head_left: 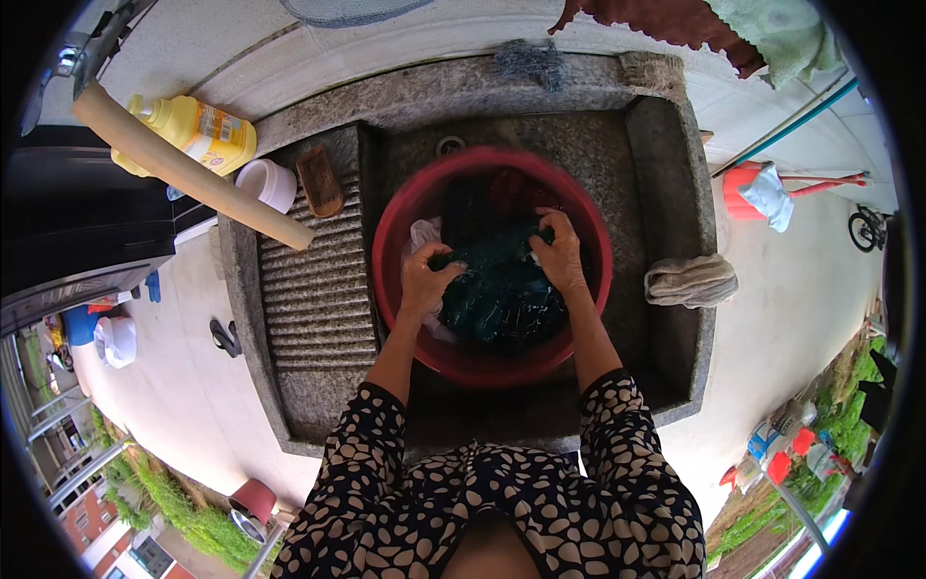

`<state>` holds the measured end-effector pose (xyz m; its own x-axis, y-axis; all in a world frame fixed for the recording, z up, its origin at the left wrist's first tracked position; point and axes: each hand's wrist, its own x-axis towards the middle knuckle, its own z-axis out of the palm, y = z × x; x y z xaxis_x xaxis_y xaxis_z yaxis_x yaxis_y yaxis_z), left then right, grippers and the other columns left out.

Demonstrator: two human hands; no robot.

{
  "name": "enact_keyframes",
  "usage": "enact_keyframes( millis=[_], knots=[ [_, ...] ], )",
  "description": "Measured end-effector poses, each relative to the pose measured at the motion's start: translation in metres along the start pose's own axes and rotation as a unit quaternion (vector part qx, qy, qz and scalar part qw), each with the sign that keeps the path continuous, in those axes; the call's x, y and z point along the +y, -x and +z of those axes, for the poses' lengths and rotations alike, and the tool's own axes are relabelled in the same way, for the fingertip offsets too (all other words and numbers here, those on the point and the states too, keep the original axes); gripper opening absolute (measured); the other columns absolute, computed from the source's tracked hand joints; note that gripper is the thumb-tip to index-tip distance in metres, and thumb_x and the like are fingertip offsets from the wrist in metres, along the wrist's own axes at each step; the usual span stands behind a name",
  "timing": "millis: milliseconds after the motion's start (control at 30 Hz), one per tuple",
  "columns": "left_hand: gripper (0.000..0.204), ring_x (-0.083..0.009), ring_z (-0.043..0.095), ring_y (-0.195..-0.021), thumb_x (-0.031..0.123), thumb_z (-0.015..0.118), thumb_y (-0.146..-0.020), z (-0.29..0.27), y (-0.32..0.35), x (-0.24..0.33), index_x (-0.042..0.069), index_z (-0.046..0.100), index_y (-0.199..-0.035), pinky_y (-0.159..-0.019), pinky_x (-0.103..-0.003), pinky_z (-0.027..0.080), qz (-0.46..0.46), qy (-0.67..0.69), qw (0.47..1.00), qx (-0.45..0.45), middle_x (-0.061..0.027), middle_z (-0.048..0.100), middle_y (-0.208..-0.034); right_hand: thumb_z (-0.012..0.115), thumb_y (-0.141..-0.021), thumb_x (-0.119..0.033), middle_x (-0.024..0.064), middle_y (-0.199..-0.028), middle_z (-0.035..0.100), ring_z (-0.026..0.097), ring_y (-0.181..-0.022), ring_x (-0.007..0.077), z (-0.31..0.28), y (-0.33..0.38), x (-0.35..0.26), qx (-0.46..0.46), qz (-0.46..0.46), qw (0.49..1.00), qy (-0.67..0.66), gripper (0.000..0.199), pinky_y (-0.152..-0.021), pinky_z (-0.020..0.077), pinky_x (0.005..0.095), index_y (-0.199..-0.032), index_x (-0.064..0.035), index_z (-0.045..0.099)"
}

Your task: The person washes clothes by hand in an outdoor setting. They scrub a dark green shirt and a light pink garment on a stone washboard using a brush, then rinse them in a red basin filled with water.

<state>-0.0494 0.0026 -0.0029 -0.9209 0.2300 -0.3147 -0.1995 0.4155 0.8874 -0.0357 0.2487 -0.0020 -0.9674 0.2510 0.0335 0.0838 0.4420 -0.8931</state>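
Observation:
A red basin (395, 217) sits in a stone sink (666, 154) and holds wet dark green cloth (502, 289) with a bit of white cloth at its left. My left hand (424, 280) grips the dark cloth at the basin's left side. My right hand (561, 253) grips the same cloth toward the upper right. Both hands hold it just above the pile in the basin.
A ribbed washboard (318, 289) forms the sink's left part, with a brown brush (320, 180), a white cup (267, 183), a wooden stick (183, 166) and a yellow bottle (198, 130) near it. A beige rag (690, 280) lies on the right rim. Cloths hang beyond the back edge.

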Motion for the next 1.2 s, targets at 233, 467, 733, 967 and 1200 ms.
enact_keyframes(
  millis=[233,467,733,967,1200],
  knots=[
    [0.021,-0.0152,0.06,-0.089,0.031,0.06,-0.089,0.028,0.009,0.062,0.012,0.055,-0.098,-0.077,-0.031,0.05,-0.067,0.733,0.677,-0.02,-0.0054,0.064,-0.102,0.058,-0.072,0.002,0.003,-0.084,0.051,0.049,-0.077,0.0138,0.038,0.052,-0.132,-0.05,0.014,0.98,-0.194,0.026,-0.073,0.0434,0.0273,-0.096,-0.0059,0.05],
    [0.031,-0.0167,0.058,-0.081,0.037,0.051,-0.094,0.031,0.044,0.073,0.011,0.055,-0.111,-0.07,-0.033,0.051,-0.187,0.67,0.717,0.033,-0.0037,0.06,-0.096,0.075,-0.067,-0.026,0.0048,-0.074,0.063,0.062,-0.068,0.0279,0.073,0.056,-0.153,0.039,-0.187,0.975,0.112,0.019,-0.059,0.0497,0.0374,-0.076,-0.0112,0.065],
    [0.026,-0.0113,0.055,-0.074,0.034,0.055,-0.092,0.025,0.059,0.083,0.013,0.056,-0.107,-0.063,-0.028,0.047,-0.12,0.687,0.712,0.079,0.0011,0.057,-0.087,0.072,-0.071,-0.025,0.01,-0.066,0.062,0.063,-0.061,0.0302,0.068,0.077,-0.18,0.029,-0.164,0.984,0.065,0.02,-0.055,0.0497,0.0359,-0.07,-0.0068,0.062],
    [0.026,-0.0144,0.061,-0.083,0.034,0.053,-0.092,0.04,0.066,0.092,0.013,0.057,-0.108,-0.071,-0.029,0.051,-0.196,0.667,0.719,-0.017,-0.0004,0.061,-0.093,0.067,-0.077,-0.027,0.0152,-0.07,0.065,0.064,-0.063,0.0335,0.053,0.015,-0.148,0.029,0.07,0.997,0.035,0.025,-0.057,0.05,0.0377,-0.073,-0.003,0.064],
    [0.027,-0.0162,0.062,-0.086,0.034,0.048,-0.095,0.028,0.058,0.063,0.013,0.058,-0.108,-0.075,-0.032,0.051,-0.203,0.625,0.753,0.041,0.0003,0.062,-0.094,0.068,-0.079,-0.018,0.0116,-0.066,0.062,0.062,-0.057,0.0301,0.096,0.083,-0.19,0.152,-0.068,0.966,0.198,0.014,-0.052,0.0479,0.0369,-0.074,-0.006,0.062]
  ],
)
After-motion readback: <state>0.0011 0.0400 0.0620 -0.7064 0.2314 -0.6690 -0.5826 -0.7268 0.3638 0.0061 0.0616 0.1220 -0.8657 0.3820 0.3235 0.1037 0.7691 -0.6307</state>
